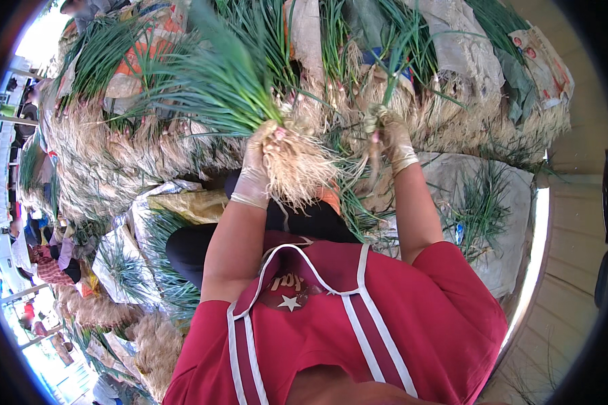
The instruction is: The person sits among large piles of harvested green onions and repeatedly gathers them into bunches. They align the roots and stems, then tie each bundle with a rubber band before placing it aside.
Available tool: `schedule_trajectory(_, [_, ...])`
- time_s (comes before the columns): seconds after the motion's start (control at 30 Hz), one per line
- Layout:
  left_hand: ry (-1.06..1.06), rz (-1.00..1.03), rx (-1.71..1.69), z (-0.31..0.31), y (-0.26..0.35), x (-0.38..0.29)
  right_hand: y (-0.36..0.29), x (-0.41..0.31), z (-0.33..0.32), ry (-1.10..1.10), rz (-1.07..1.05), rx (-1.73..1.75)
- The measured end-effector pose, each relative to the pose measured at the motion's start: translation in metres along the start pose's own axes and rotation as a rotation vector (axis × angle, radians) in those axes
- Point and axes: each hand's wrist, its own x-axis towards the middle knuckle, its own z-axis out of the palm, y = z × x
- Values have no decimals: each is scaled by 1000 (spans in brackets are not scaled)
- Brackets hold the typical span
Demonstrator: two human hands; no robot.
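My left hand (pixel 258 162), in a thin pale glove, grips a large bunch of spring onions (pixel 243 96). Its green leaves fan up and to the left, while the shaggy pale roots (pixel 301 164) hang over my lap. To the right, my gloved right hand (pixel 394 136) is closed around a much smaller bunch of spring onions (pixel 376 134). Thin roots and a pinkish bulb show below those fingers, with green stalks rising above. The two bunches are held apart, in front of the heaped onions.
A long heap of spring onions (pixel 172 142) lies ahead, roots towards me, partly covered by sacks (pixel 306 40). Loose green leaves (pixel 481 207) lie on a pale sheet (pixel 517 177) at right. More leaves (pixel 169 258) are at left. Other people (pixel 55 258) sit farther left.
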Motion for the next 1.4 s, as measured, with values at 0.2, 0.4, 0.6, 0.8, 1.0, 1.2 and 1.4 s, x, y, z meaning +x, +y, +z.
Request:
schedule_trajectory(0.2, [100, -264, 33, 10, -25, -13, -3, -52, 89, -379, -445, -583])
schedule_trajectory(0.4, [-106, -301, 86, 21, -20, -19, -32, -59, 130, -473, -848, -1467])
schedule_trajectory(0.6, [49, -190, 79, 20, -22, -16, -9, -42, 136, -352, -976, -1382])
schedule_trajectory(0.8, [-76, -181, -102, 14, -29, -4, 24, -33, 129, -188, -791, -954])
schedule_trajectory(1.0, [-162, -148, 20, 38, -26, -10, 35, 43, 54, -255, -261, -492])
schedule_trajectory(1.2, [171, -81, -270, 22, -22, -5, -65, 41, -18, 270, -399, -1056])
schedule_trajectory(1.4, [164, -74, -218, -5, -29, 4, -69, 127, -132, 1077, -365, -605])
